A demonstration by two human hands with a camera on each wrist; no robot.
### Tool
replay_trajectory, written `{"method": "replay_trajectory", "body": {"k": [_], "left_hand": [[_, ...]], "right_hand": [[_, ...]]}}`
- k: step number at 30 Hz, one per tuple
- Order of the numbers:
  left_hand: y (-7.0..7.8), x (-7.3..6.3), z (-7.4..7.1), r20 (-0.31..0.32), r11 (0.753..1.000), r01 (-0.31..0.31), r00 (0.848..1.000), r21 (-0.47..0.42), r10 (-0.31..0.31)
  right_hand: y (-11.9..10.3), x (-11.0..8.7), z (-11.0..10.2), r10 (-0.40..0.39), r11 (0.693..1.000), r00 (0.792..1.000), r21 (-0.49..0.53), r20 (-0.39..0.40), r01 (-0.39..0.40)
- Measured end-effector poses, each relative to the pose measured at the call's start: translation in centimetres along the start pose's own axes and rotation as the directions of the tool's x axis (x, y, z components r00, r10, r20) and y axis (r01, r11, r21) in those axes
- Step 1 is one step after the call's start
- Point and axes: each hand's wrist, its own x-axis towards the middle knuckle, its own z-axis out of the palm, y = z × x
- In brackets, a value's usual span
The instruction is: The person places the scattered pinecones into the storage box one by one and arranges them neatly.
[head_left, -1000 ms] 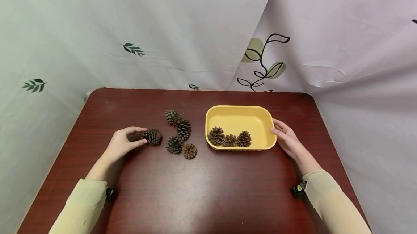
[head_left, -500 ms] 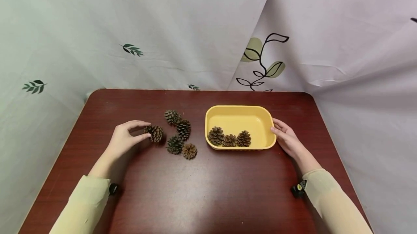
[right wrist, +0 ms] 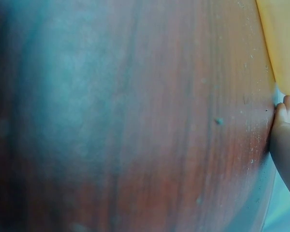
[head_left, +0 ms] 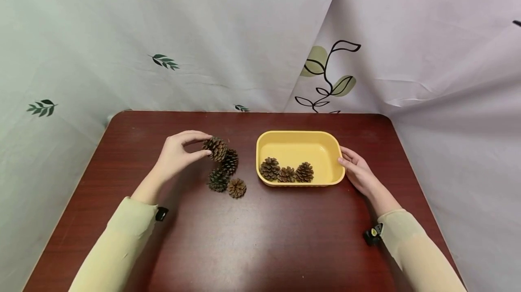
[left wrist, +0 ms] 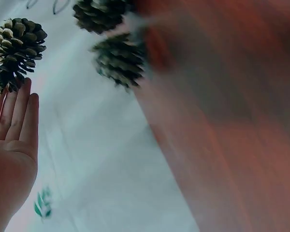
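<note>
My left hand (head_left: 179, 153) pinches a brown pine cone (head_left: 216, 148) between thumb and fingertips, at the back of a small group on the table. The held cone covers another one behind it in the head view. Just in front lie a dark pine cone (head_left: 230, 161), a greenish one (head_left: 219, 180) and a lighter, flatter one (head_left: 237, 188). In the left wrist view the held pine cone (left wrist: 20, 46) sits above the fingers. My right hand (head_left: 359, 173) grips the right end of a yellow plastic bin (head_left: 299, 133), thumb at its rim. Three pine cones (head_left: 287, 175) lie along the bin's front wall.
The dark red wooden table (head_left: 260, 237) has rounded back corners. A pale cloth (head_left: 228, 34) with printed leaves hangs behind it and along both sides. A black wrist device (head_left: 372, 235) sits at the right cuff.
My left hand has lifted the pine cone from the left of the group and carried it right and back, over the rearmost cones. The right hand and the bin have stayed put.
</note>
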Motion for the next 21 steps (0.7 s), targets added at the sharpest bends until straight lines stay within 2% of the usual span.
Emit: {"method": "replay_trajectory", "body": {"k": [5,11,21], "left_hand": [[1.8,2.6,2.1,0.044,0.999,-0.043,0.998,-0.017,0.044],[3.8,4.9,4.8,0.109,0.996,-0.072,0.991,-0.058,0.078],[6.0,7.9,9.7,0.239,0.992,-0.123,0.963,-0.016,0.124]], "right_hand": [[0.0,0.0,0.1,0.008,1.000,1.000,-0.002,-0.009,-0.008],[-0.1,-0.1,0.2,0.009,1.000,1.000,-0.005,-0.018,-0.009],[-0.1,-0.1,0.1,0.004,1.000,1.000,0.004,-0.017,-0.004]]}}
